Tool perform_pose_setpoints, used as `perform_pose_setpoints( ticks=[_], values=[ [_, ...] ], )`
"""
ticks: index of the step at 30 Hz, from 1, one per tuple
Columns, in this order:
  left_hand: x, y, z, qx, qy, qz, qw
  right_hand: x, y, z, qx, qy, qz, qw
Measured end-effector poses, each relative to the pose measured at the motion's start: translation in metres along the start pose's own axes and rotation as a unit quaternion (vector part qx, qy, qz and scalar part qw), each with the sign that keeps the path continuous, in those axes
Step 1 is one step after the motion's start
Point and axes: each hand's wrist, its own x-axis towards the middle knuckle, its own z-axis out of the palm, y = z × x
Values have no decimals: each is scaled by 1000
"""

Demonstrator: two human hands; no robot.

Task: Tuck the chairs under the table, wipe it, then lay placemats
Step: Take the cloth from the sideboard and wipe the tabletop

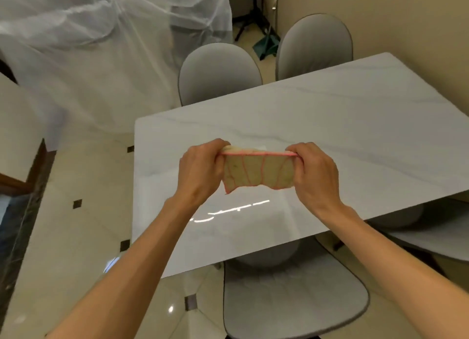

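A cream cloth with pink edging (257, 172) hangs stretched between both hands above the white marble table (342, 125). My left hand (200, 171) pinches its left top corner and my right hand (314, 174) pinches its right top corner. Two grey chairs stand at the table's far side, one on the left (218, 72) and one on the right (314, 44), their backs against the edge. On the near side a grey chair (291, 295) sits with its seat partly under the table. Another chair (436, 234) shows at the right edge.
White sheer netting (88, 47) drapes over the left and back of the room. A black stand and a green dustpan (266, 44) sit in the far corner by the beige wall. Glossy tiled floor (83, 224) runs along the table's left side, bordered by a dark wooden frame (30, 186).
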Motion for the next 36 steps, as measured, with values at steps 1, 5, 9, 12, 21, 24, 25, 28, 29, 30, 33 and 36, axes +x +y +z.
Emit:
perform_pose_setpoints(
  ticks=[1,5,9,12,21,24,25,28,29,30,33,36],
  values=[
    [2,-4,-7,-1,29,4,1000,8,-5,4,14,15,-28,999],
    [-20,-30,-14,29,149,24,988,13,-12,29,48,34,-130,990],
    [-81,-82,28,107,41,37,993,-37,21,74,-41,-84,-158,983],
    [-122,-128,76,147,-266,-59,951,-82,48,114,-96,-288,-85,949],
    [-152,-200,134,97,-242,-186,947,-96,60,234,-177,-328,-21,927],
    [-166,-221,135,97,-175,-208,958,-74,56,277,-219,-298,26,929],
    [-171,-228,134,98,-156,-215,959,-73,53,290,-232,-292,48,927],
    [-182,-257,132,100,-98,-248,958,-87,35,321,-238,-289,28,927],
    [-184,-264,131,100,-80,-258,958,-93,30,325,-232,-295,-3,927],
    [-184,-271,130,100,-67,-264,957,-96,28,327,-226,-301,-31,926],
    [-181,-282,130,107,-53,-268,956,-97,27,328,-202,-334,-104,915],
    [-171,-290,131,116,-42,-256,959,-106,10,342,-176,-394,-232,872]
  ],
)
